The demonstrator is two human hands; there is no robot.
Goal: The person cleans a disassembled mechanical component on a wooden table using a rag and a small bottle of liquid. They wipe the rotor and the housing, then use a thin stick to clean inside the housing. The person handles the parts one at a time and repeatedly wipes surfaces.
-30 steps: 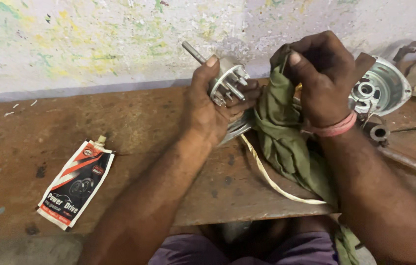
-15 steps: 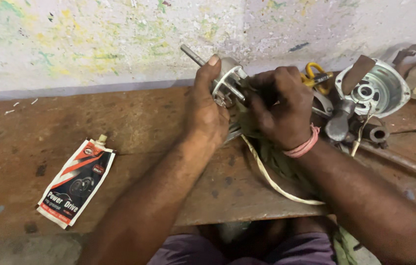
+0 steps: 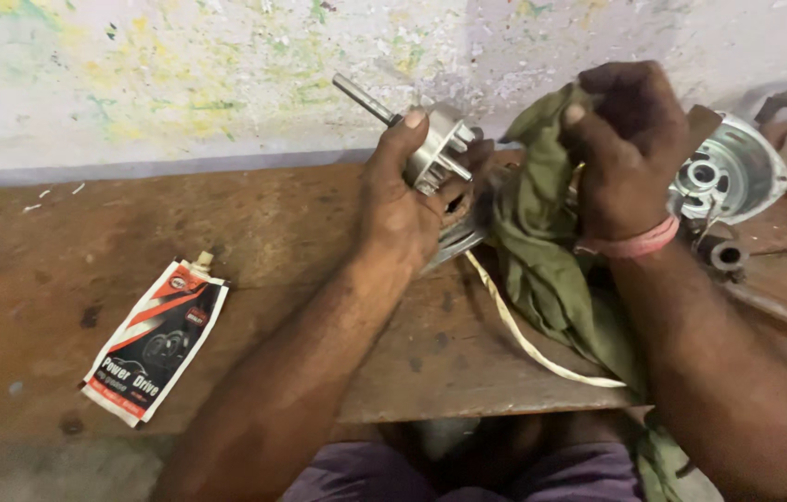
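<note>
Fingers (image 3: 409, 125) of left hand (image 3: 403, 200) clamp motor (image 3: 438, 153) at upper centre, right hand (image 3: 618, 153) bunches green rag (image 3: 542, 251) just beside it; best keep shaft (image 3: 363, 97) steady, wipe firmly between ribs.

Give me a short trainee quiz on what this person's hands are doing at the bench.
1. True or false: the left hand holds the metal part with a shaft.
2. What does the right hand grip? A) pouch B) green cloth C) hammer
3. Fill in: the pouch lies on the ___.

Key: 1 true. 2 B, the green cloth. 3 bench.
</note>
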